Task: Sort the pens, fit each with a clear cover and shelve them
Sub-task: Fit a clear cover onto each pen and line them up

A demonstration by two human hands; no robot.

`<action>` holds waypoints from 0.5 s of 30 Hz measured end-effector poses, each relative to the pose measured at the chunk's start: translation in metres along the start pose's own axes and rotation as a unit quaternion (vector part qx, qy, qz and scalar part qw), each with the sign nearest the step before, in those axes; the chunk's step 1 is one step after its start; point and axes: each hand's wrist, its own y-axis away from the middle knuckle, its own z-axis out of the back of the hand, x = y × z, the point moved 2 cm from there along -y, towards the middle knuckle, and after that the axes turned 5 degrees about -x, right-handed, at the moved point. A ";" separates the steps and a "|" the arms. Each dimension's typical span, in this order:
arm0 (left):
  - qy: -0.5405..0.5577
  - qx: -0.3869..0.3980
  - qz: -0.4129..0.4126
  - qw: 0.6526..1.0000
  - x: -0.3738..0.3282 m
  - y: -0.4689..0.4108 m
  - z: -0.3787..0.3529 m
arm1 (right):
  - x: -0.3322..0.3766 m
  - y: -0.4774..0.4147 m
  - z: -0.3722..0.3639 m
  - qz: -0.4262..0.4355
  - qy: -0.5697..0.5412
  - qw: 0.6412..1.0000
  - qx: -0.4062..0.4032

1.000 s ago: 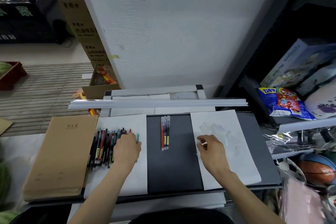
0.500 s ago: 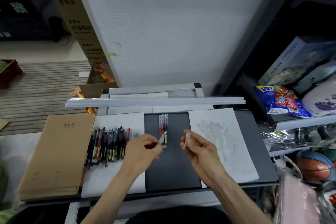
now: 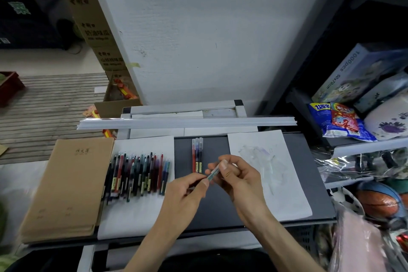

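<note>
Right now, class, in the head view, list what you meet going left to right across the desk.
Stack of brown paper notebooks → row of loose mixed-colour pens → three capped pens on the dark mat → held teal pen → pile of clear plastic covers on white paper.

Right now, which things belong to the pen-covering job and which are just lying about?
Job: held pen, gripped by left hand and right hand; loose pens; three pens set apart; clear covers.
Lying about: brown notebooks; snack bag; basketball; puzzle box.
</note>
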 end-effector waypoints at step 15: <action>0.048 0.043 0.085 0.994 0.027 -0.021 -0.015 | -0.011 -0.027 0.018 0.001 0.165 0.986 0.006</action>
